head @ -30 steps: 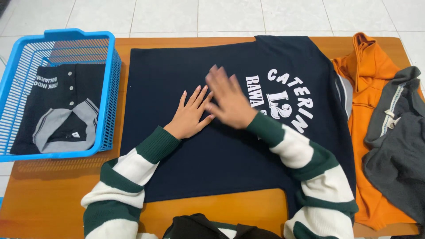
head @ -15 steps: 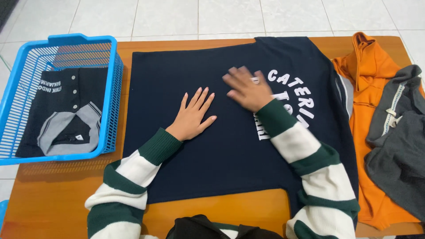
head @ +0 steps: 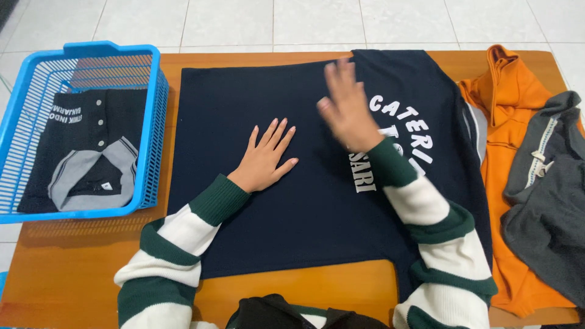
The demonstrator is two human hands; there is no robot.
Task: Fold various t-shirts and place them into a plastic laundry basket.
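A dark navy shirt [head: 256, 97] with white printed lettering lies spread flat on the orange-brown table [head: 79, 256]. My left hand [head: 265, 158] rests flat on the middle of the shirt, fingers apart, palm down. My right hand [head: 348, 109] is over the shirt's upper middle, just left of the lettering, fingers extended and blurred by motion. Neither hand holds anything. Both arms wear green-and-white striped sleeves.
A blue plastic basket [head: 152, 122] stands at the table's left with a folded dark shirt with grey collar [head: 85, 152] inside. At the right lie an orange hooded garment [head: 509, 116] and a grey garment [head: 548, 201]. White floor tiles lie beyond the table.
My right hand has swept from beside my left hand up and to the right across the shirt, uncovering more of the lettering. My left hand has stayed in place.
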